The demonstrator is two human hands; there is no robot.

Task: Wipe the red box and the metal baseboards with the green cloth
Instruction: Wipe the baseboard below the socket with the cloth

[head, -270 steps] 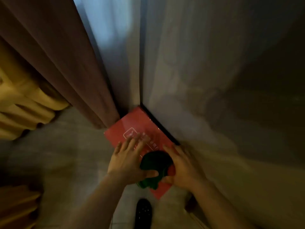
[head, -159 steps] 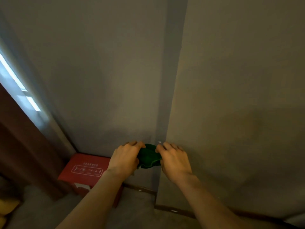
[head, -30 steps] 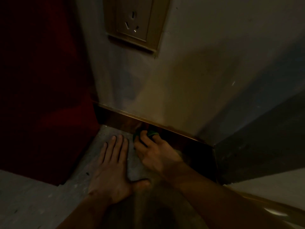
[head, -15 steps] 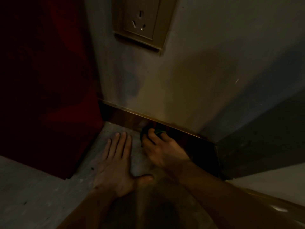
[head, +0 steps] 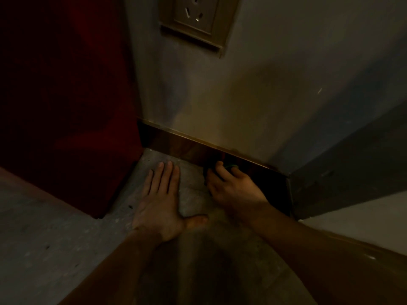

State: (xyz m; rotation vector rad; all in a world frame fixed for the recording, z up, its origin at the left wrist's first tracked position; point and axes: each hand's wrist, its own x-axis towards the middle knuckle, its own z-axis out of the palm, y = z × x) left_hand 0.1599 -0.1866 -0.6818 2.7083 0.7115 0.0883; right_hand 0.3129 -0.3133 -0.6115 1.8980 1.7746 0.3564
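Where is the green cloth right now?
In the head view, the green cloth is bunched under the right hand, pressed against the metal baseboard right of centre.

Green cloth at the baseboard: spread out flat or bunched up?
Bunched up. Only a small wad of the green cloth shows past the fingers of the right hand, pressed to the metal baseboard.

You see a green cloth against a dark, brassy-edged metal baseboard. The red box reads deep, shadowed crimson. The floor is mottled grey, the wall plain grey, the wall socket beige.
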